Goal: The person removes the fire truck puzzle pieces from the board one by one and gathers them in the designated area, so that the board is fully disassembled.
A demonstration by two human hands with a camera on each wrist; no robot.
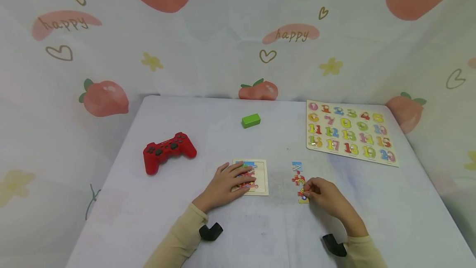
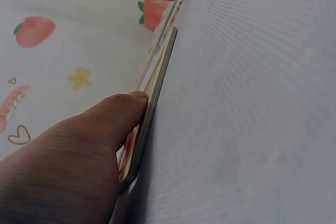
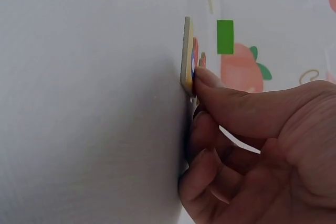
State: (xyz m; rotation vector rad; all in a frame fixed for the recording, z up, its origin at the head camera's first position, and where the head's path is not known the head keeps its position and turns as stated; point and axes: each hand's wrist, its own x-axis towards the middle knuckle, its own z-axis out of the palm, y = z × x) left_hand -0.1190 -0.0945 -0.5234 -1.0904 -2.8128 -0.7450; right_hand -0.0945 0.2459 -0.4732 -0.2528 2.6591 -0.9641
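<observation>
My left hand (image 1: 228, 185) lies with fingers spread over a small square jigsaw puzzle board (image 1: 262, 177), hiding much of its coloured pieces. In the left wrist view its thumb (image 2: 123, 114) rests at the board's edge. To the right of the board, several loose puzzle pieces (image 1: 296, 168) form a column on the table. My right hand (image 1: 327, 195) is at the lower end of that column, thumb and curled fingers pinching the edge of the lowest puzzle piece (image 1: 303, 200). The right wrist view shows the thumb against this piece (image 3: 187, 59).
A red game controller (image 1: 169, 150) lies on the left of the white-covered table (image 1: 186, 226). A green block (image 1: 251, 120) sits toward the back middle. At the back right is a number puzzle board (image 1: 349, 133). A patterned cloth (image 1: 208, 44) hangs behind the table.
</observation>
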